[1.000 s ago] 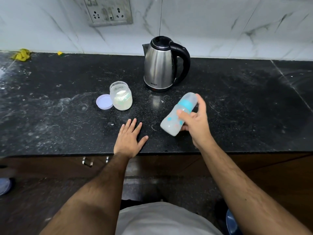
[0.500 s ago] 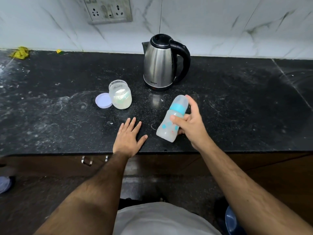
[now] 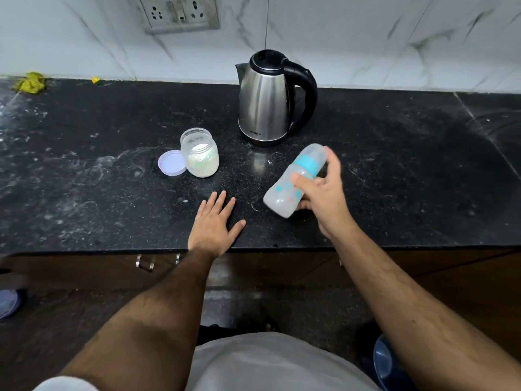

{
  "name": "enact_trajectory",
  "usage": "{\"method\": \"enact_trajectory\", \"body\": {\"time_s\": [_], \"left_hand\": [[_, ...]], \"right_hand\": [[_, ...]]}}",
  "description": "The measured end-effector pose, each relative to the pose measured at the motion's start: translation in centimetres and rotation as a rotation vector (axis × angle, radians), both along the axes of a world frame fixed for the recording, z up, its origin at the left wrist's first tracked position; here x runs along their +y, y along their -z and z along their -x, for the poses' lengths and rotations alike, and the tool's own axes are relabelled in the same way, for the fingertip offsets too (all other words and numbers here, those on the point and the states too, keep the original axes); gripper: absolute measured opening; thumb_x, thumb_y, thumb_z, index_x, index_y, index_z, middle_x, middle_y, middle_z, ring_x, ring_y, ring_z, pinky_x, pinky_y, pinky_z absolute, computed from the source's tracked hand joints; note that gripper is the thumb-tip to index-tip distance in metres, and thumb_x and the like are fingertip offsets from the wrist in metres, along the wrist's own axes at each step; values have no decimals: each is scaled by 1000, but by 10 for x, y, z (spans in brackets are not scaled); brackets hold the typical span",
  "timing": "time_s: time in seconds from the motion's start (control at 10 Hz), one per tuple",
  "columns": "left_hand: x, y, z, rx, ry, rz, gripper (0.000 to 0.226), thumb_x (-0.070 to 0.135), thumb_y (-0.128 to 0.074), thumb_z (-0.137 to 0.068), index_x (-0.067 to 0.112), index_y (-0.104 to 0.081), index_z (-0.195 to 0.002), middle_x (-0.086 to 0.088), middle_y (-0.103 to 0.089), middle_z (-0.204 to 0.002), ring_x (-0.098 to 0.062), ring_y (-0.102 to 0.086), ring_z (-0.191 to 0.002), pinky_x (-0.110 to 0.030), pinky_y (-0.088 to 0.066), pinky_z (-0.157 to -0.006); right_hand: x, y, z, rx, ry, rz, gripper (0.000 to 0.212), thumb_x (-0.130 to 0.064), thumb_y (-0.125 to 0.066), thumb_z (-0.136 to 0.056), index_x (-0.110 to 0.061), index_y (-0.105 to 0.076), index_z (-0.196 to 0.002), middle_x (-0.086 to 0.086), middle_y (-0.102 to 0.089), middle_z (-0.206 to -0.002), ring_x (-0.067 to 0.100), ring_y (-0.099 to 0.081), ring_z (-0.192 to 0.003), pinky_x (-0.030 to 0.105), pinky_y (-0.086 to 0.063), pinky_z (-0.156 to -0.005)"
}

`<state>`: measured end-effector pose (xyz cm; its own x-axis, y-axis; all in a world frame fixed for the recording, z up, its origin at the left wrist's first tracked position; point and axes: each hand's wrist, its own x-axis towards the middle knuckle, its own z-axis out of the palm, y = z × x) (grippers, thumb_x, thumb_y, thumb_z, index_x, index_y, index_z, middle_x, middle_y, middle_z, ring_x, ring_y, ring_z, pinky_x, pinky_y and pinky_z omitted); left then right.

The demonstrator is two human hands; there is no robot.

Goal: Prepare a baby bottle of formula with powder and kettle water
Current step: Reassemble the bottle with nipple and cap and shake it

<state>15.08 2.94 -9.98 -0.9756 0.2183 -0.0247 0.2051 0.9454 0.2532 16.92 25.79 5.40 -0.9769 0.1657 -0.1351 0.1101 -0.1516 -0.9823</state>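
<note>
Just one view here, a wide-angle head cam looking forward and steeply down from right above the black countertop (image 3: 394,170). The wall socket (image 3: 180,12) sits at the frame's top edge, the wearer's own forearms and shirt fill the bottom. Pretty close in.

Black counter (image 3: 394,170): kettle (image 3: 265,105), powder jar (image 3: 200,153), lid (image 3: 172,162).

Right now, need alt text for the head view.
A person's right hand holds a capped, translucent baby bottle with a blue collar tilted above a black stone counter, the left hand flat beside it. Behind stand a steel kettle and an open plastic powder jar, its lilac lid alongside.
</note>
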Motion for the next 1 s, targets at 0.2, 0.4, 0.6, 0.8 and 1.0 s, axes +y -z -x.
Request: {"method": "enact_trajectory", "body": {"time_s": [0.2,0.4,0.6,0.8,1.0], "left_hand": [[0,0,0,1,1,1,74,67,-26,-96,25,-23,-156,0,-11,-166,-18,1,-154,-39,1,-125],[-1,2,1,5,-1,-8,80,71,-16,-90,26,-24,-156,0,-12,-166,-17,0,-154,-39,0,-125],[0,2,1,4,-2,-3,81,71,-16,-90,26,-25,-156,0,-12,-166,-17,-1,-154,-39,0,-125],[-1,3,1,6,-4,0,81,71,-16,-90,26,-24,-156,0,-12,-166,-17,0,-154,-39,0,-125],[-1,2,0,12,-8,-1,80,71,-17,-90,26,-26,-156,-1,-14,-166,-18,-2,-154,-39,-1,-125]], "right_hand": [[6,-5,5,27,116,37,78,-7,-64,-94,-25,-16,-153,7,-69,-99,19,-73,-82,33,-57,-53],[3,-6,-1,8,-65,-25,79,-3,-65,-92,-28,-20,-152,8,-70,-100,20,-73,-85,35,-58,-57],[2,-6,2,-13,-78,-31,78,-6,-65,-93,-29,-20,-151,9,-70,-101,19,-73,-83,35,-59,-54],[8,-5,7,-10,161,70,73,-12,-66,-93,-24,-22,-150,7,-65,-107,22,-73,-90,34,-57,-53],[-1,0,-2,-20,48,26,76,-5,-65,-93,-27,-21,-151,5,-69,-95,14,-72,-78,31,-56,-53]]}}
